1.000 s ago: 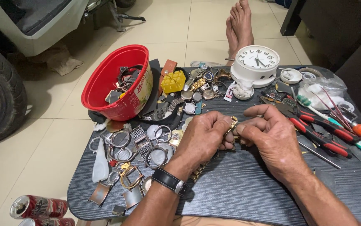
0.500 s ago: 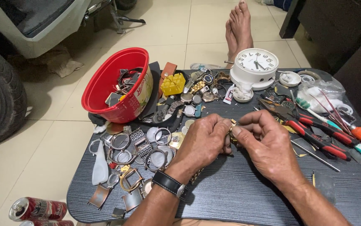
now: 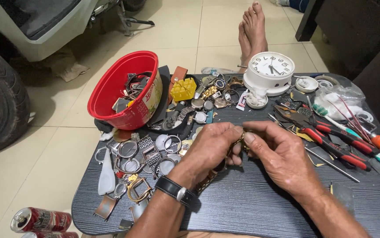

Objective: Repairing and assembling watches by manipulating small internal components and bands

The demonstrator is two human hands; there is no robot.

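Working: I am fitting a gold watch bracelet over the dark surface.
Left hand: grip closing on the bracelet.
Right hand: fingertips pinching its link.
Progress: seemingly mid-job, loose cases waiting.

Dark table: red bowl, clock, seemingly pliers.
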